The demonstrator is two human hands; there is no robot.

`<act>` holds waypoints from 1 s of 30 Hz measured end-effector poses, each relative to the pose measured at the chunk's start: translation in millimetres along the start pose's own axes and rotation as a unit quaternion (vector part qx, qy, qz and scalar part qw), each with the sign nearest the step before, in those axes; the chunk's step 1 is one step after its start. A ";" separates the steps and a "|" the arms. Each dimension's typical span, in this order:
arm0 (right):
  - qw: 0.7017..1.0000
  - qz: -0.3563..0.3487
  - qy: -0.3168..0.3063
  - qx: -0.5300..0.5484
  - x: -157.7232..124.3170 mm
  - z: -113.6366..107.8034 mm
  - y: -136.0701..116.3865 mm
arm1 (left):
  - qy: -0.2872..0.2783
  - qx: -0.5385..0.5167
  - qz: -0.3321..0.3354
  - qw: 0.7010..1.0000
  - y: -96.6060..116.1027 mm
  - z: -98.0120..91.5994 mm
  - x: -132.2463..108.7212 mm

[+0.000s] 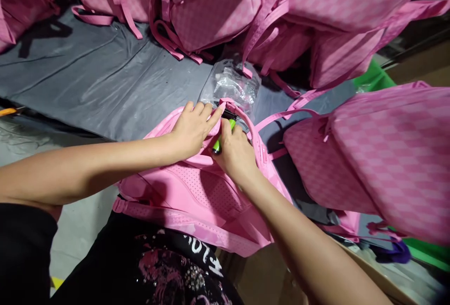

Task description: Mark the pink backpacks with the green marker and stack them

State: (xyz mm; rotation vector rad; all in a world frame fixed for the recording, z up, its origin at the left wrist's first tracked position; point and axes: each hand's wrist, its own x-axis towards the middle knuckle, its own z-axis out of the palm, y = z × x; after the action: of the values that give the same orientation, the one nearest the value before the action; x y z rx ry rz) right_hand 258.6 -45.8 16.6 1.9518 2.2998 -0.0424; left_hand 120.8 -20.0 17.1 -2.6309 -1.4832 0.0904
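A pink backpack rests across my lap against the table edge, its dotted back panel and straps facing me. Near its top handle, my left hand is closed over the padded upper part, index finger stretched towards the handle's base; its thumb is hidden. My right hand is wrapped round a slim bright green tool with a dark end towards me. The tool's far tip is hidden among dark parts by the handle, so its exact kind cannot be told. Both hands are close together.
A clear plastic bag lies just beyond the hands on the grey-covered table. Several pink checked backpacks line the back, straps hanging forward. Another checked backpack stands close on the right. An orange-handled tool lies at the left edge.
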 end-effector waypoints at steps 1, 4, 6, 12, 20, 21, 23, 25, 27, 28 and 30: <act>1.000 0.000 -0.002 0.006 0.5 0.3 1.0 | -0.001 -0.001 -0.001 1.000 -0.2 0.6 -0.2; 1.000 0.005 -0.010 0.009 4.6 2.9 -1.6 | 0.003 -0.006 -0.007 1.000 -0.1 3.8 1.6; 1.000 0.013 -0.010 -0.004 8.1 6.3 -5.7 | 0.003 -0.009 -0.010 1.000 0.4 5.5 3.9; 0.999 0.023 0.021 -0.024 10.9 16.3 -8.1 | -0.047 -0.005 -0.002 0.999 -2.1 -0.8 7.6; 0.995 -0.025 0.077 0.049 0.0 16.8 10.5 | -0.057 -0.004 -0.023 0.998 -7.0 -7.7 1.7; 0.991 -0.043 0.103 0.069 -5.6 17.0 14.5 | -0.052 -0.001 -0.024 0.998 -6.9 -6.2 1.4; 0.974 -0.079 0.169 0.131 -20.3 17.5 22.4 | -0.038 0.004 -0.024 0.999 -6.7 -2.0 0.9; 0.943 -0.091 0.219 0.232 -35.5 17.7 29.0 | -0.023 0.009 -0.026 0.999 -6.6 2.2 0.6; 0.907 -0.077 0.213 0.355 -44.7 17.0 33.1 | -0.011 0.011 -0.026 1.000 -6.7 5.3 0.4; 0.889 -0.073 0.188 0.410 -45.6 16.1 34.4 | -0.007 0.010 -0.026 1.000 -6.8 6.2 0.2; 0.868 -0.091 0.121 0.473 -40.2 12.3 36.1 | -0.002 0.010 -0.025 1.000 -6.8 6.9 -0.2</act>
State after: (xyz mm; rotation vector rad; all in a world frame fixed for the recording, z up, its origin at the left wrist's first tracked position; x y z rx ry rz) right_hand 301.4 -80.5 11.0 2.1394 2.9494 -1.2281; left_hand 114.1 -16.2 11.1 -2.5774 -1.5391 0.1053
